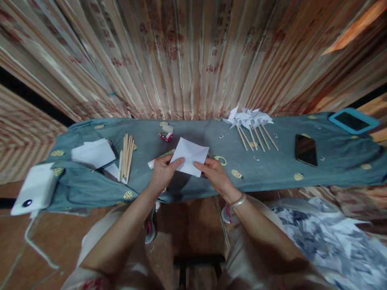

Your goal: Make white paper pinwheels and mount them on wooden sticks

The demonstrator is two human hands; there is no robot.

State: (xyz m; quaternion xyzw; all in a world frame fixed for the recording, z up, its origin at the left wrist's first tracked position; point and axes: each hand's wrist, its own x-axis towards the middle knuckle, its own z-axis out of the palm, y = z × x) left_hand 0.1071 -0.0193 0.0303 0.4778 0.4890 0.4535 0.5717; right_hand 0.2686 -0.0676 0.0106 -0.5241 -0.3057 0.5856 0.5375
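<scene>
A square sheet of white paper (191, 155) is held up over the near middle of the cloth. My left hand (165, 171) pinches its lower left edge, thumb on top. On the lower right edge, my right hand (215, 172) grips it the same way. Behind the paper, a pale rolled or flat strip (151, 164) shows in part beside my left hand. A yellow-green ring (223, 160), perhaps a scissors handle, lies just right of my right hand. Farther back sits a small open red box (165, 136) of shiny bits.
Wooden sticks (128, 157) and stacked white paper (93, 154) lie left on the green cloth (199, 129). Paper pinwheels (249, 117) on sticks lie back right, near a phone (306, 150) and a blue-framed tablet (353, 121). A white device (36, 187) hangs at the left edge; a bag of paper pieces (329, 237) stands lower right.
</scene>
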